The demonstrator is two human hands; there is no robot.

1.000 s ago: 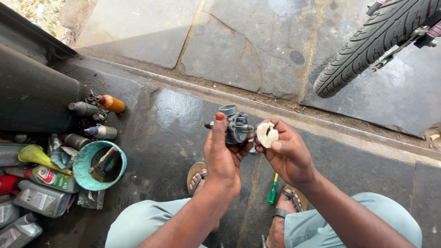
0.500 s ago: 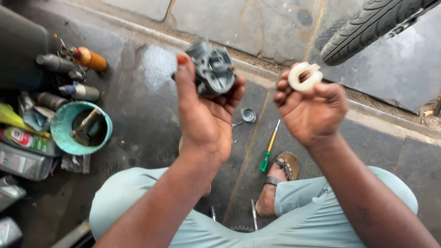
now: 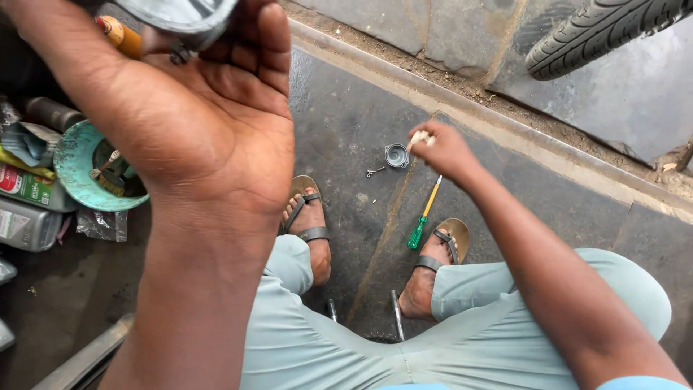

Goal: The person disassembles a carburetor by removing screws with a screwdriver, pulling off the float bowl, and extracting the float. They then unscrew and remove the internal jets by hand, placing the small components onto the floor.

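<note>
Left hand (image 3: 209,123) was raised close to the head camera, filling the near left of the view. Fingers were curled around a grey metal part (image 3: 177,18), gripping it from below; only the lower edge of the part showed at the top of the frame, with a small screw or nipple protruding beneath it.

Right hand (image 3: 444,152) was lowered toward the ground, farther off and to the right. Fingertips were pressed together on a small white piece (image 3: 420,137), pinched just beside a small round metal cup (image 3: 396,155) that sat on the dark stone floor (image 3: 346,115). Contact between white piece and cup: could not tell. A few small screws (image 3: 375,171) lay just left of the cup.

A screwdriver with a green handle and yellow shaft (image 3: 424,220) lay on the floor between cup and right foot, near the right sandal (image 3: 442,249). Left sandal (image 3: 307,213) was planted to the left of it. Person sat with knees apart, pale green trousers (image 3: 361,347).

At far left: a teal bowl (image 3: 76,170) holding a brush, with oil bottles (image 3: 25,209) beside it and an orange-capped bottle (image 3: 119,35) behind the left hand. A tyre (image 3: 599,32) sat at far right, on the lighter paving beyond a kerb line.
</note>
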